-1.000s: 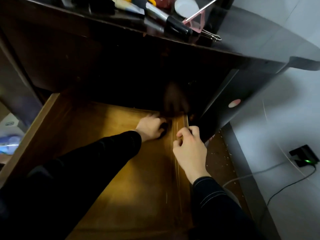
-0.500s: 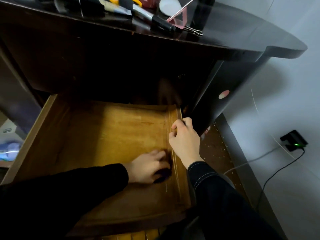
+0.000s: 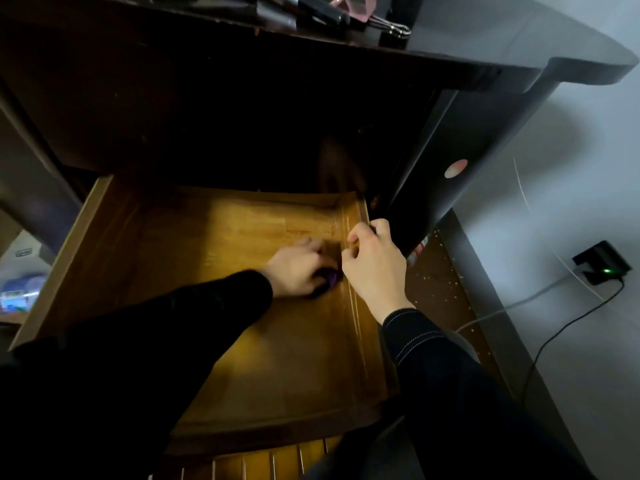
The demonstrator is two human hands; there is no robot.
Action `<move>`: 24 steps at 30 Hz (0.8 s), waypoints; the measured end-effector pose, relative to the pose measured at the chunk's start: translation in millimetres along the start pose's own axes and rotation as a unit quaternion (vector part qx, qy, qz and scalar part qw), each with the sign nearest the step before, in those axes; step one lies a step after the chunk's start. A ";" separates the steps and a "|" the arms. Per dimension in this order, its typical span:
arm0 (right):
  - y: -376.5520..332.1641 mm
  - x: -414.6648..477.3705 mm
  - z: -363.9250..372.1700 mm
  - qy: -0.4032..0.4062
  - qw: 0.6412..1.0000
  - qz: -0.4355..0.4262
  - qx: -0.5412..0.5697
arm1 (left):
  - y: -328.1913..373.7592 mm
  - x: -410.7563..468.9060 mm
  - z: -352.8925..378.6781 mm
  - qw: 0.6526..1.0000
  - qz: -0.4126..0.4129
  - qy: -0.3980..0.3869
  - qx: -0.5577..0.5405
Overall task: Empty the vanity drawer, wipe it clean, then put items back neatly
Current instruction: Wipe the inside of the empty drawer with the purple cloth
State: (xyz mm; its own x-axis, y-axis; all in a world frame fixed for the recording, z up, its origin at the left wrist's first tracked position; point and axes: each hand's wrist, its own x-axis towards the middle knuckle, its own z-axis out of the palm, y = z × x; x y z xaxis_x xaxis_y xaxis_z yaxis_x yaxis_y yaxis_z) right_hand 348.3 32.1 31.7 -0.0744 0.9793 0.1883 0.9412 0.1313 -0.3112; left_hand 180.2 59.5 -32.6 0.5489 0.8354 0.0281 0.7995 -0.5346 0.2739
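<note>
The wooden vanity drawer is pulled out below the dark vanity top, and its floor is bare. My left hand presses a small dark purple cloth flat on the drawer floor, close to the right wall. My right hand grips the top edge of the drawer's right wall, fingers curled over it. Both arms wear dark sleeves. Most of the cloth is hidden under my left hand.
On the vanity top lie a black-handled tool, a pink item and a metal clip. A black charger with a green light and cables sits on the floor at right. A blue container is at far left.
My left hand with the cloth slid from the drawer's back right corner toward the front, then partway back along the right wall. My right hand stayed on the drawer's right wall.
</note>
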 end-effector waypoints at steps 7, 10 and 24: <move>3.0 3.1 4.0 0.005 1.000 -0.005 0.007 | -27.4 72.4 3.5 0.985 -0.153 0.079 0.006; 2.9 3.1 3.8 0.003 1.000 -0.001 0.008 | -17.1 63.1 11.1 0.986 -0.143 0.083 0.004; -1.0 -0.6 1.3 -0.004 1.000 -0.001 -0.019 | 75.0 -80.3 21.2 0.969 0.218 -0.107 0.041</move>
State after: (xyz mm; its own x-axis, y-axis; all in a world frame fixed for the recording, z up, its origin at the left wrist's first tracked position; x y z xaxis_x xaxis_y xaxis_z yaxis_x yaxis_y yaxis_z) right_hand 347.0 31.6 30.7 -0.0786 0.9802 0.1817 0.9530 0.1274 -0.2750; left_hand 201.2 -50.4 -34.6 0.8696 0.4876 -0.0779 0.4927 -0.8464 0.2023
